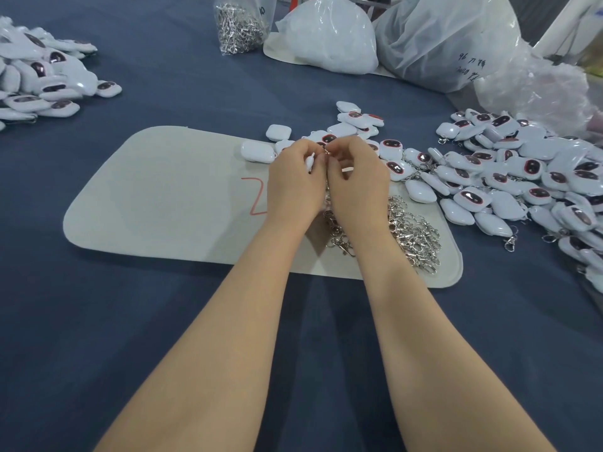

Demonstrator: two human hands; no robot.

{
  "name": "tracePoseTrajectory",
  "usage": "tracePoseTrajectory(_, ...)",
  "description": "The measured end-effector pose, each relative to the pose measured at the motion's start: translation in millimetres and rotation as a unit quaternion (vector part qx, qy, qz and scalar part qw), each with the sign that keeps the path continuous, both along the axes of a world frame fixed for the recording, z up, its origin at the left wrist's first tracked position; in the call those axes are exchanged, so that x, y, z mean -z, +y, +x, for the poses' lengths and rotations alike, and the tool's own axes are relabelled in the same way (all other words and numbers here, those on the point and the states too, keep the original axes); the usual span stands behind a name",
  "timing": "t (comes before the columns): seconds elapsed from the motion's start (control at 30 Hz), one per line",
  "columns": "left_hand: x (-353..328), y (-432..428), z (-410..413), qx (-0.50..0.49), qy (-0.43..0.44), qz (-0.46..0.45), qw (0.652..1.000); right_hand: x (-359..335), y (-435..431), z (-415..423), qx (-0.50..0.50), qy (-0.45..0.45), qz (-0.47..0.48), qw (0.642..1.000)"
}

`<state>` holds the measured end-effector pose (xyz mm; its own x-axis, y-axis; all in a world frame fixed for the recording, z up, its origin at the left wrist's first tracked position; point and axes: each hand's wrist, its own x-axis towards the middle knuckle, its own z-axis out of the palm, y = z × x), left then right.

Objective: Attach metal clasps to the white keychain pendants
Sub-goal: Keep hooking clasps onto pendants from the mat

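In the head view, the left hand [295, 181] is curled round one white pendant [310, 162], held up on its edge. The right hand [355, 181] pinches a small metal clasp [326, 153] right against the pendant's top. So this one looks like it is being joined now, but it is not done yet. Both hands are over the pale mat [163, 207] on the blue tabletop [130, 321]. The big pile [538, 177] on the right shows clasps hanging off some pieces, so those look finished. A few plain pendants [257, 151] wait just behind the hands. A heap of loose clasps [411, 230] and a full bag of clasps [239, 27] say lots of work is left.
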<state>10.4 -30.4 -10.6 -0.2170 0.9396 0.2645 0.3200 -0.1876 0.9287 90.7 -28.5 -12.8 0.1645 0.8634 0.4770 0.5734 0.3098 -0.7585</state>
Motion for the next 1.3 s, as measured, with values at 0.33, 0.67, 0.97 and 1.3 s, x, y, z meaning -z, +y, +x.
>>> tracePoseTrajectory(0.33,-0.4,0.8,0.1,0.0,-0.023,0.002,1.0,-0.3,3.1,2.4,0.005,0.091,-0.032,0.995)
tracePoseTrajectory(0.67,0.0,-0.5,0.4,-0.01,-0.006,0.009,1.0,0.3,2.8,2.3,0.0,0.089,-0.046,0.995)
tracePoseTrajectory(0.97,2.0,0.2,2.4,-0.003,0.018,0.014,1.0,0.7,3.1,2.8,-0.012,0.064,-0.032,0.997)
tracePoseTrajectory(1.3,2.4,3.0,1.5,0.006,-0.001,0.003,1.0,-0.7,2.8,3.7,0.012,0.067,-0.012,0.998)
